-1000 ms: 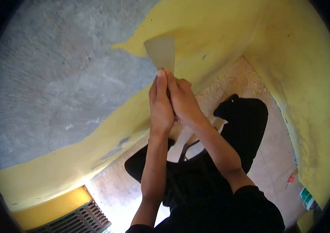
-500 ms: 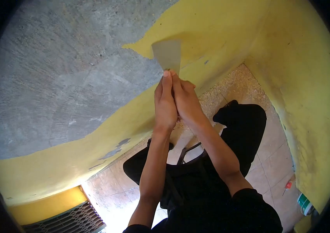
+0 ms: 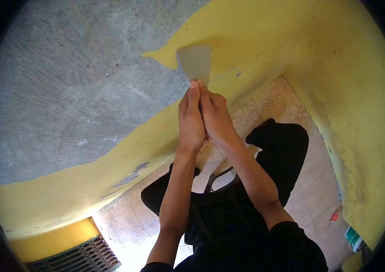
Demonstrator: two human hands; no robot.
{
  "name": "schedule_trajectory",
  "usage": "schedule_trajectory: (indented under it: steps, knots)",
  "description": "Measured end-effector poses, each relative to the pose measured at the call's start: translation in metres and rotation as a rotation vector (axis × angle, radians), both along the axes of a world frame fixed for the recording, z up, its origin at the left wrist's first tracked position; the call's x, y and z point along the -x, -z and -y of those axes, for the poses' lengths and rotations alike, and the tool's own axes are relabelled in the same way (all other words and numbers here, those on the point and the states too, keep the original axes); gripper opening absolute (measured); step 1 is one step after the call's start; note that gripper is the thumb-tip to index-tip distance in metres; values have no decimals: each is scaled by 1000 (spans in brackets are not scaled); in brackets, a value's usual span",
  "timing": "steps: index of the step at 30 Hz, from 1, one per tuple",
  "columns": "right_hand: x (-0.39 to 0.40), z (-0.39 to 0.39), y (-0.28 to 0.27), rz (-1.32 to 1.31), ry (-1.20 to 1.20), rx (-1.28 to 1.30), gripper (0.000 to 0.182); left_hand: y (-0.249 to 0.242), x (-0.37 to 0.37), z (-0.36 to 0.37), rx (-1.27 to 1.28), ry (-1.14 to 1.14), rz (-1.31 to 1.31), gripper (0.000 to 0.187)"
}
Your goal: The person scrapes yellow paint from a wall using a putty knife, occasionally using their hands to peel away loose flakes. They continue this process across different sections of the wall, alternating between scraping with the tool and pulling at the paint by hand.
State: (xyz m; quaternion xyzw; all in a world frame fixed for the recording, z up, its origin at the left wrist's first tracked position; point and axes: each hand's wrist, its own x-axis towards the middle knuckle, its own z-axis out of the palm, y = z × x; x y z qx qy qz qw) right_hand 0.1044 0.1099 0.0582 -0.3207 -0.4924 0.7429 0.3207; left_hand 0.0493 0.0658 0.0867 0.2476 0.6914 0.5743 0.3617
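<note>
A paint scraper (image 3: 195, 61) with a wide metal blade lies against the wall, its edge on yellow paint (image 3: 242, 31) close to where the bare grey plaster (image 3: 74, 81) begins. My left hand (image 3: 191, 120) and my right hand (image 3: 216, 115) are pressed together around its handle, thumbs side by side at the base of the blade. Both hands are closed, and they hide the handle. A thin shadow falls on the paint above the blade.
Paint flakes (image 3: 269, 102) litter the tiled floor (image 3: 312, 195) along the wall's foot. A second yellow wall (image 3: 355, 113) meets it at right. A red-handled tool (image 3: 334, 216) and a green-and-white tub (image 3: 354, 239) are at lower right; a metal lattice (image 3: 81, 257) is at lower left.
The whole view has shifted very slightly. The scraper and both hands keep almost the same place on the wall, and the edge of the yellow paint looks the same.
</note>
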Motion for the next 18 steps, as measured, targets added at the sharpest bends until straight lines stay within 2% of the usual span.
schedule_trajectory:
  steps: [2,4,7,9,10,12,16,18]
  knots:
    - [-4,4,-2,21,-7,20,58,4,-3,8,30,13,30,58]
    - [-4,0,-9,18,-11,-10,58,18,0,4,-48,-24,2,59]
    - [-2,-4,-12,-20,39,-52,59,10,2,-8,-140,-9,-1,60]
    - [-10,-8,-33,16,-20,7,61,0,0,-5,-93,15,24,60]
    - [-10,0,-26,21,-27,14,61,-7,-1,-3,-71,41,33,60]
    - [-7,-1,-15,41,73,-158,60,3,-4,-6,-95,19,39,60]
    - [-9,1,-4,-16,20,-21,59,0,-9,-2,-63,7,59,60]
    - [-8,5,-4,30,33,-115,58,22,-8,6,-93,-28,69,59]
